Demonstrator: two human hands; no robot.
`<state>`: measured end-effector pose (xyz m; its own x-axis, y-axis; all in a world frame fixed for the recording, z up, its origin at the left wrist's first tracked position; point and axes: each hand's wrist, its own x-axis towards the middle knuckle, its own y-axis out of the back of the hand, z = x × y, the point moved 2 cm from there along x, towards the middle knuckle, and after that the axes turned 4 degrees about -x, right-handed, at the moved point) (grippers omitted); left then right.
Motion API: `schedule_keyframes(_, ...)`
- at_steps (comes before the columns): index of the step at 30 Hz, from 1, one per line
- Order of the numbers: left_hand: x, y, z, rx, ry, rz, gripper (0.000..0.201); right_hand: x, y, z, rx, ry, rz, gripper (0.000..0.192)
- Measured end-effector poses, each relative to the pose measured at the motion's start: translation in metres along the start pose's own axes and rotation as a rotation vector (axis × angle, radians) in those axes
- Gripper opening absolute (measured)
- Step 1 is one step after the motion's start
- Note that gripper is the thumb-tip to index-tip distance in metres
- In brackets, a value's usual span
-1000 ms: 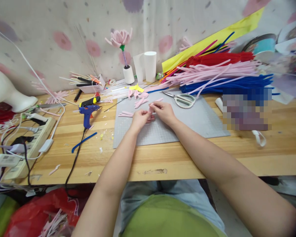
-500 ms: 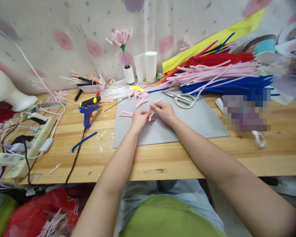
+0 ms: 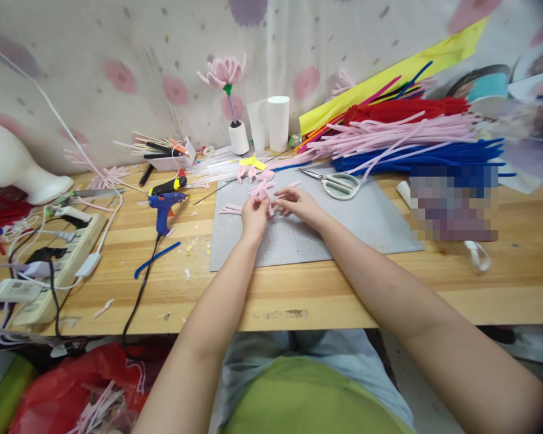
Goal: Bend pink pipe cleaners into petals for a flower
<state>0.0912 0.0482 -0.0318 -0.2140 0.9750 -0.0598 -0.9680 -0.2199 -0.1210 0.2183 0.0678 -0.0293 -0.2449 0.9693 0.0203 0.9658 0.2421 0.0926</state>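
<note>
Two hands meet over one small pink fuzzy pipe-cleaner piece (image 3: 268, 200), mid-bend above the grey cutting mat (image 3: 371, 223).

Left hand (image 3: 254, 216) pinches the looped piece by its near end, fingers closed on it; right hand (image 3: 301, 205) touches its right side, though whether those fingertips grip I cannot tell. It looks like a petal being shaped, calling next for a tight, careful fold. More soft pink loops (image 3: 259, 178) lie just beyond, white-handled metal scissors (image 3: 337, 182) to the far right, a blue plastic glue gun (image 3: 163, 208) left on the wooden table (image 3: 516, 277).
</note>
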Motion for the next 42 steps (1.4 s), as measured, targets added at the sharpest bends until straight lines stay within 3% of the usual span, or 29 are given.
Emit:
schedule_keyframes(6,-0.002,0.0,0.0,0.13,-0.112,0.014,0.019,-0.004,-0.012,0.002,-0.012,-0.009,-0.016,0.02)
schedule_keyframes(12,0.003,0.012,0.003,0.191,-0.234,0.009,0.012,-0.002,-0.002,0.002,-0.437,0.107,0.155,0.015)
schedule_keyframes(18,0.01,0.023,0.002,0.167,-0.04,-0.105,0.025,-0.004,0.006,0.002,-0.636,0.156,0.181,0.021)
schedule_keyframes(23,0.007,0.026,0.008,0.391,-0.053,-0.169,0.022,-0.007,0.006,-0.003,-0.732,0.195,0.21,0.019)
schedule_keyframes(31,-0.009,0.014,0.019,0.817,-0.338,-0.081,0.011,-0.007,0.004,-0.009,-0.706,0.162,0.289,0.013)
schedule_keyframes(34,-0.008,0.014,0.017,0.787,-0.303,-0.081,0.013,-0.007,0.006,-0.009,-0.689,0.167,0.249,0.014)
schedule_keyframes(38,0.001,0.019,0.009,0.575,-0.236,-0.133,0.014,-0.009,0.006,-0.01,-0.709,0.176,0.166,0.015)
schedule_keyframes(42,0.007,0.021,0.001,0.48,-0.17,-0.148,0.014,-0.008,0.002,-0.006,-0.571,0.222,0.117,0.014)
